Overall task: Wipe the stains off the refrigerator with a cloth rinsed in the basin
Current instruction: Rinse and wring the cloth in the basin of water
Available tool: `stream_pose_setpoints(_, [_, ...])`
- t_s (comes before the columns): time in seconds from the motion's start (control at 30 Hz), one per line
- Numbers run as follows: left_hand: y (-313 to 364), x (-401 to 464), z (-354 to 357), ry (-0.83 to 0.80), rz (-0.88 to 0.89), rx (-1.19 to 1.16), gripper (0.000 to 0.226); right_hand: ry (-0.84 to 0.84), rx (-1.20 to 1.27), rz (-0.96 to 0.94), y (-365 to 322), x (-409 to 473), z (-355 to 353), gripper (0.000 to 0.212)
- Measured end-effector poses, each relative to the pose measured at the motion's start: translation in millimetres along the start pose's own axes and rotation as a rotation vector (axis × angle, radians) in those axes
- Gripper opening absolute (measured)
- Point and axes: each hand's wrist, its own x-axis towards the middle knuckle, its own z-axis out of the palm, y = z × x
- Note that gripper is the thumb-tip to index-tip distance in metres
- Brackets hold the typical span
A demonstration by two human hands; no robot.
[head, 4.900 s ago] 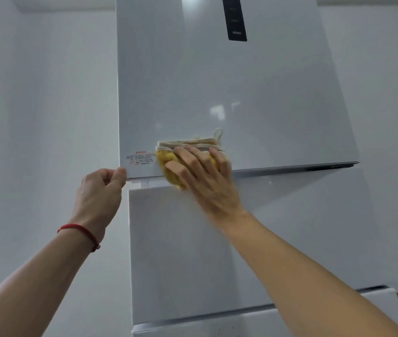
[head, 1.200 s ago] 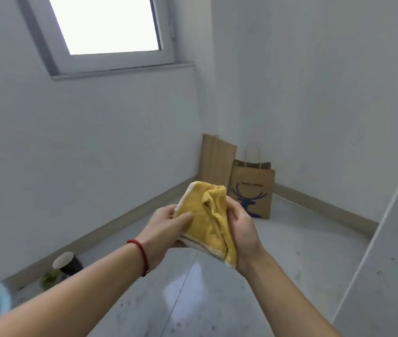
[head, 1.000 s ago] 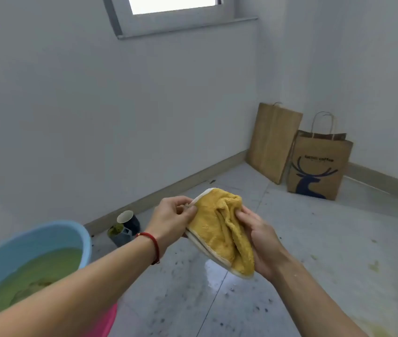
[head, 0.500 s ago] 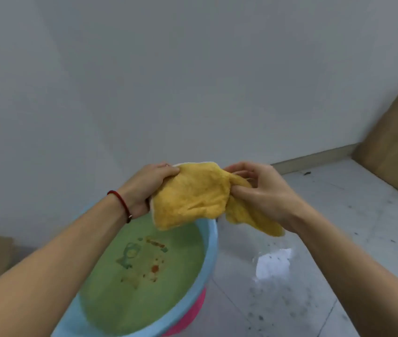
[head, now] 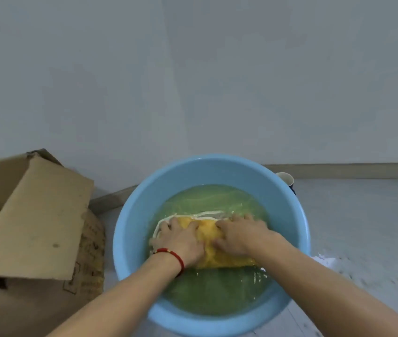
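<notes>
A light blue basin (head: 132,229) stands on the floor, filled with greenish water. The yellow cloth (head: 213,249) with a white edge lies in the water at the basin's middle. My left hand (head: 181,239), with a red string at the wrist, grips the cloth's left part. Beside it, my right hand (head: 239,235) grips the right part. Both hands are in the water, bunching the cloth between them. The refrigerator is out of view.
An open cardboard box (head: 30,229) sits just left of the basin, its flap raised. A paper cup (head: 286,180) peeks from behind the basin's far right rim. A white wall with a skirting board runs behind. Wet, speckled floor (head: 363,227) lies to the right.
I have turned from the refrigerator to the basin. The cloth, held in the air over the rim half a second ago, is now down in the water under both hands.
</notes>
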Motion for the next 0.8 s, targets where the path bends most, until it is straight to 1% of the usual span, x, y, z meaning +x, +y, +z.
stream_pose_setpoints(0.03, [1.7, 0.5, 9.0, -0.025, -0.024, 0.040, 0.054, -0.055, -0.078, -0.006, -2.3, 2.6, 9.9, 0.064])
stream_pose_setpoints(0.07, [2.3, 3.8, 14.4, -0.050, -0.045, 0.047, 0.057, -0.074, -0.115, -0.005, -0.2, 4.6, 15.9, 0.069])
stream_pose_setpoints(0.17, [0.9, 10.9, 15.2, -0.130, -0.103, 0.061, 0.073, -0.042, -0.183, 0.048, 12.3, 14.9, 14.9, 0.070])
stream_pose_setpoints(0.23, [1.8, 13.2, 18.4, -0.139, -0.142, 0.088, 0.080, -0.027, -0.228, 0.100, 13.5, 16.4, 10.2, 0.073])
stream_pose_setpoints(0.3, [3.9, 13.3, 19.6, -0.143, -0.185, 0.080, 0.086, -0.086, -0.112, 0.150, 7.8, 15.9, 8.0, 0.077])
stream_pose_setpoints(0.33, [4.5, 13.2, 19.4, -0.145, -0.218, 0.028, 0.089, -0.115, -0.023, 0.175, 2.9, 14.5, 7.1, 0.079])
stream_pose_setpoints(0.4, [8.7, 13.1, 17.4, -0.173, -0.291, -0.163, 0.091, -0.138, 0.140, 0.224, -4.0, 15.4, 5.5, 0.079])
stream_pose_setpoints(0.43, [13.9, 12.3, 13.9, -0.164, -0.311, -0.301, 0.087, -0.134, 0.235, 0.226, -5.1, 19.3, 2.6, 0.074])
stream_pose_setpoints(0.47, [17.5, 18.9, 16.2, -0.149, -0.331, -0.493, 0.082, -0.145, 0.373, 0.205, -5.3, 22.3, -0.2, 0.064])
stream_pose_setpoints(0.5, [22.0, 24.5, 17.2, -0.134, -0.368, -0.700, 0.075, -0.150, 0.576, 0.167, -5.1, 26.8, -0.5, 0.053])
stream_pose_setpoints(0.53, [25.5, 34.3, 22.4, -0.115, -0.396, -0.908, 0.068, -0.155, 0.852, 0.169, -6.2, 27.8, 1.4, 0.043])
stream_pose_setpoints(0.57, [26.5, 45.5, 28.6, -0.105, -0.419, -1.117, 0.063, -0.140, 1.076, 0.191, -7.3, 27.4, 2.1, 0.035])
stream_pose_setpoints(0.6, [28.1, 52.0, 31.9, -0.109, -0.443, -1.303, 0.059, -0.113, 1.214, 0.229, -9.2, 25.7, 1.8, 0.027])
stream_pose_setpoints(0.63, [32.2, 53.4, 30.5, -0.106, -0.453, -1.408, 0.055, -0.106, 1.336, 0.256, -10.9, 24.1, 1.1, 0.024])
stream_pose_setpoints(0.67, [35.9, 46.4, 23.3, -0.081, -0.445, -1.448, 0.050, -0.099, 1.420, 0.266, -14.6, 20.6, -0.5, 0.025])
stream_pose_setpoints(0.7, [38.0, 41.2, 18.1, -0.075, -0.427, -1.441, 0.049, -0.107, 1.505, 0.290, -19.9, 17.3, -3.9, 0.022])
stream_pose_setpoints(0.73, [38.4, 39.5, 16.7, -0.082, -0.404, -1.446, 0.055, -0.111, 1.533, 0.313, -25.5, 15.2, -6.4, 0.018])
stream_pose_setpoints(0.77, [39.1, 39.1, 16.5, -0.060, -0.397, -1.484, 0.061, -0.081, 1.513, 0.313, -30.8, 15.1, -8.4, 0.022])
stream_pose_setpoints(0.8, [37.6, 48.9, 22.7, -0.032, -0.416, -1.529, 0.067, -0.031, 1.433, 0.284, -34.5, 18.2, -8.3, 0.036])
